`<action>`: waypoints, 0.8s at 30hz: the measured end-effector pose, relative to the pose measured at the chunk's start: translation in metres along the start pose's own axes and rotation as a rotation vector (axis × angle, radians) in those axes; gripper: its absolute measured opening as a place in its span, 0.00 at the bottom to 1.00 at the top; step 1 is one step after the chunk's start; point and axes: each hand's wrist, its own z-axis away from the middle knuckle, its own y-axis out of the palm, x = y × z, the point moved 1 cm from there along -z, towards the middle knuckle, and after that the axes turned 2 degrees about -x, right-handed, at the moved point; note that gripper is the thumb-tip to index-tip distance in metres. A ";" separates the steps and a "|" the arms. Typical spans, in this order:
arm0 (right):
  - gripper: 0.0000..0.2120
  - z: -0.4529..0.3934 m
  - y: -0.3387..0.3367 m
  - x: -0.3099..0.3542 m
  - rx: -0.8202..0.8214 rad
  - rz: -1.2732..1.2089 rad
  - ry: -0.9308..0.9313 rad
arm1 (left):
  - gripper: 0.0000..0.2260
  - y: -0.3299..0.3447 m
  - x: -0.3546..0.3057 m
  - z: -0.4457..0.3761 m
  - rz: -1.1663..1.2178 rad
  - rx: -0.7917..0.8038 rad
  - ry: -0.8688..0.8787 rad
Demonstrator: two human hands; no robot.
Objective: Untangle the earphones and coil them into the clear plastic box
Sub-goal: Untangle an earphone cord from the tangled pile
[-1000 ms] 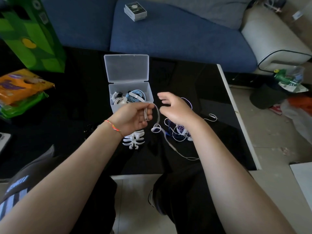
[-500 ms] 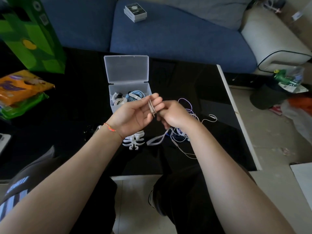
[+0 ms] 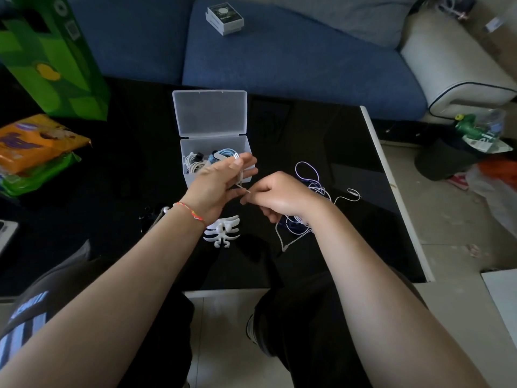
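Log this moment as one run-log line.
left hand: holds coiled white earphone cable | right hand: pinches its end | clear plastic box: open

Black table (image 3: 321,130) bears clear plastic box (image 3: 209,113), tangled earphones (image 3: 310,177), snack bags (image 3: 36,147)

Dim foreground, brighter right, wide-angle distortion

The clear box (image 3: 215,161) stands open on the black table (image 3: 321,130), its lid (image 3: 209,113) tipped up behind it and blocking any reach from the sofa side. From above the box is open, though coiled cables (image 3: 208,161) part-fill it. Both hands hover at its near right corner. Right of the box, bare tabletop runs to a loose tangle of cord (image 3: 310,189). A white rib-shaped holder (image 3: 222,231) lies just in front of the box. Left of the box the table is bare as far as the snack bags (image 3: 36,141).
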 end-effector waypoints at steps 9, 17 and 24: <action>0.07 -0.005 -0.008 -0.005 -0.302 -0.027 -0.032 | 0.11 0.005 0.005 0.003 -0.408 0.028 -0.162; 0.03 -0.012 -0.016 -0.011 -0.490 -0.169 -0.093 | 0.13 0.007 -0.007 0.005 -0.058 0.293 -0.268; 0.05 -0.013 -0.012 -0.011 -0.361 -0.386 0.009 | 0.10 -0.002 -0.019 0.002 0.378 0.190 -0.246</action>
